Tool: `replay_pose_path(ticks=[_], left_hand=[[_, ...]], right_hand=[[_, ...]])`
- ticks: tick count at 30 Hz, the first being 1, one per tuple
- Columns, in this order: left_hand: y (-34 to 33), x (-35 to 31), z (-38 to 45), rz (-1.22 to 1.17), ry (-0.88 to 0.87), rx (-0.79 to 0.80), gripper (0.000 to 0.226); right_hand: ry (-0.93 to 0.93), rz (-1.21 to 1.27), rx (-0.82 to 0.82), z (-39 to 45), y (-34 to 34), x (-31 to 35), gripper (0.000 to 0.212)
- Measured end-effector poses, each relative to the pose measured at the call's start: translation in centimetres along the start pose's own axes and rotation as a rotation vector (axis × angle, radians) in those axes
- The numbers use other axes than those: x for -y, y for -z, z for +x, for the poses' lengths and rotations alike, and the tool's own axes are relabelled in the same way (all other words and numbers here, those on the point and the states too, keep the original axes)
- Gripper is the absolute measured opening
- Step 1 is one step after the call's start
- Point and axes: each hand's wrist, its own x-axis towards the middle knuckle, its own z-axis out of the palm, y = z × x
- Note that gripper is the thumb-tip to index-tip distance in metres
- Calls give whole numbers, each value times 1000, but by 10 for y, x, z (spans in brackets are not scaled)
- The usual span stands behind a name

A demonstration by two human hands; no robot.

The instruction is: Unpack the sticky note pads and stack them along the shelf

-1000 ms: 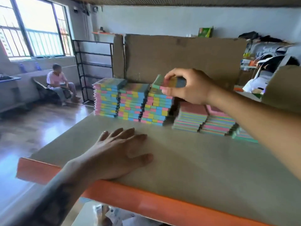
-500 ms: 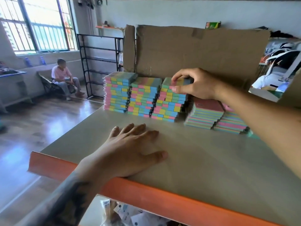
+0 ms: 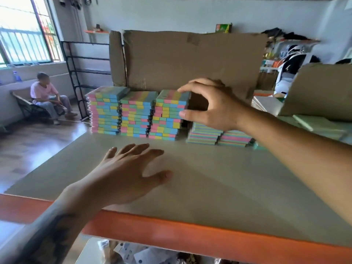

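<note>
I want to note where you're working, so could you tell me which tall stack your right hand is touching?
The rightmost tall stack: the right hand has fingers on its top edge and thumb on its side. The other two stand untouched further left.

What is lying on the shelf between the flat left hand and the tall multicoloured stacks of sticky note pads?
Nothing: in the head view only bare grey shelf board separates them.

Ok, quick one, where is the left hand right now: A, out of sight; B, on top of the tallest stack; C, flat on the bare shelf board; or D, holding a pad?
C: the left hand lies spread, palm down, on the shelf board, in front of the sticky note stacks and apart from them.
</note>
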Motion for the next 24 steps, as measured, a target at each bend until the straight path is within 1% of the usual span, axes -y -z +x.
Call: replay_pose_path(ticks=[3,5,7,8,11,14,16,19,22,24], left_hand=[[6,-44,5,-6,-67,-64,86],[6,-85,12,-10,-140,-124,93],[3,-122,17,-36,-192,-156,96],[-2,-151,19,-49,-230,-164,97],[-20,-219,23,-79,-311,-160,94],[-44,-295,29,-136,-390,-137,80],[-59,-354,33,-161,-434,-143,76],[-71,-443,35,-199,-501,-138,76],[-76,-528,25,-257,-566,-95,70],[-75,-582,20,-245,-600,-48,67]], right_hand=[[0,52,40,-64,22,0,65],[-11,15,33,-112,37,-13,61],[-64,7,22,-154,49,-30,59],[-122,13,17,-181,62,-45,61],[-234,-51,7,-252,95,-80,68],[-328,-126,-2,-328,136,-117,73],[-390,-156,-17,-382,167,-142,74],[-475,-213,-48,-453,211,-177,66],[-550,-265,-63,-517,253,-208,56],[-611,-276,-61,-555,280,-228,53]])
